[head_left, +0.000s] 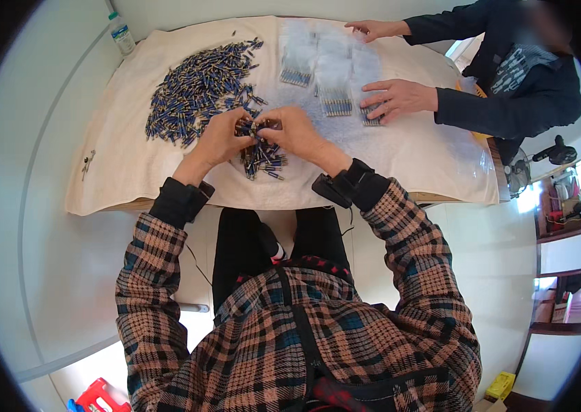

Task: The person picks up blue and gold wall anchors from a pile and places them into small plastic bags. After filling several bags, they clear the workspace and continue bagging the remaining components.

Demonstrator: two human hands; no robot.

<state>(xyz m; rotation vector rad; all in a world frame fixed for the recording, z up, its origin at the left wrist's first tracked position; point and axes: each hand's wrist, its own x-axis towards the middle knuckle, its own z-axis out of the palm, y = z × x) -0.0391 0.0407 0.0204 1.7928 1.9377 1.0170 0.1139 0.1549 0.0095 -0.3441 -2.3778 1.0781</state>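
My left hand point(224, 139) and my right hand point(295, 134) meet over the near middle of the cloth-covered table. Their fingers are curled around several small blue cylindrical parts with brass-coloured ends. Just below my fingers lies a small heap of the same parts point(263, 163), partly covered by my hands. Beyond my left hand spreads a large pile of these blue parts point(197, 93). How many each hand holds is hidden by the fingers.
Clear plastic bags point(335, 72) with rows of parts lie at the far right-centre. A co-worker's hands point(400, 99) rest on and beside them. A bottle point(122, 34) stands at the far left corner; small metal items point(87, 165) lie near the cloth's left edge point(77, 196).
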